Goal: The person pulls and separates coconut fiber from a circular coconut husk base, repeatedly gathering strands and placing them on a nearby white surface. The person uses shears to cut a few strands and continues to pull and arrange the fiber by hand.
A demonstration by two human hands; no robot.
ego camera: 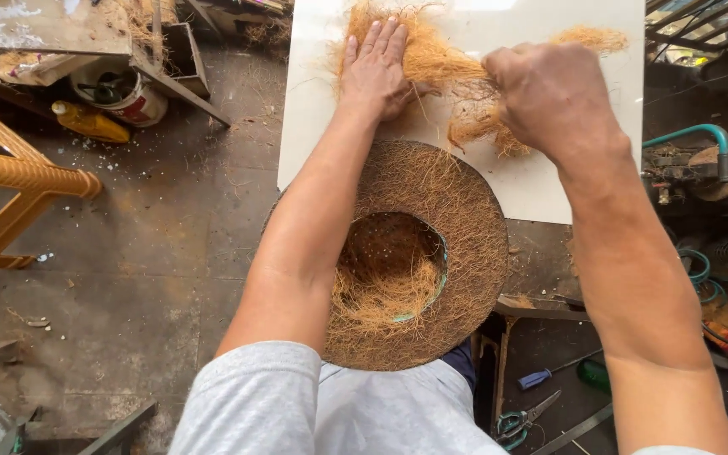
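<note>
Round coir-lined basket (pixel 431 253), both hands on perhaps coconut fibre (pixel 457 76)

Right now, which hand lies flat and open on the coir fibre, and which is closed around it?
The left hand lies flat, fingers straight, pressing the fibre onto the white board. The right hand is a closed fist gripping a tuft.

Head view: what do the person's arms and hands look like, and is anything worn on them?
Both hands are bare: no gloves, rings or watch show on the left hand or the right hand. The forearms are bare too. Short light grey sleeves cover the upper arms; only an edge of the right sleeve shows at the bottom of the frame. No cables or markings are visible.
</note>
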